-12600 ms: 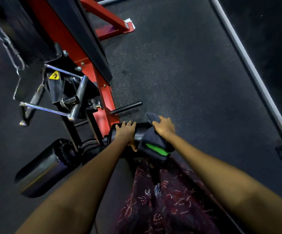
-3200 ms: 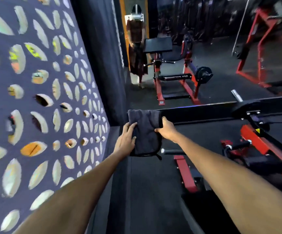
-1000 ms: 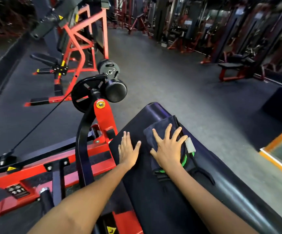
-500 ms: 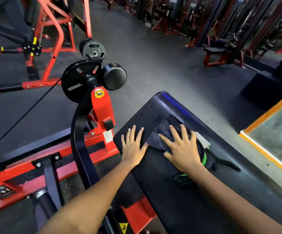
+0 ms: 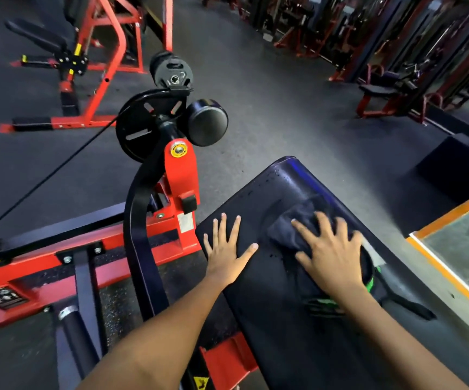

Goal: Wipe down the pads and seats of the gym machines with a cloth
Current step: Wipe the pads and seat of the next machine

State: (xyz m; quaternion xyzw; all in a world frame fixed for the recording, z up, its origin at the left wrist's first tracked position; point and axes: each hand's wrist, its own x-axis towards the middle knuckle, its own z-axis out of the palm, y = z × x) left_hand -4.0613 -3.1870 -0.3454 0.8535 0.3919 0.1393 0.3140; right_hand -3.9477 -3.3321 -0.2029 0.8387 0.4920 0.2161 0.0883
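Note:
A long black bench pad (image 5: 258,204) of a red gym machine runs from the lower right toward the middle. A dark cloth (image 5: 286,229) with green trim and a white tag lies on it. My right hand (image 5: 331,251) presses flat on the cloth, fingers spread. My left hand (image 5: 227,249) rests flat on the bare pad near its left edge, fingers straight, holding nothing.
A red frame (image 5: 179,170) with a black curved arm (image 5: 140,226), a weight plate (image 5: 140,128) and a round roller pad (image 5: 206,122) stands left of the pad. More red machines stand at the back. An orange-edged mirror (image 5: 458,237) lies at right.
My right hand has slid the cloth a little to the right along the pad. My left hand stays flat on the pad's left edge.

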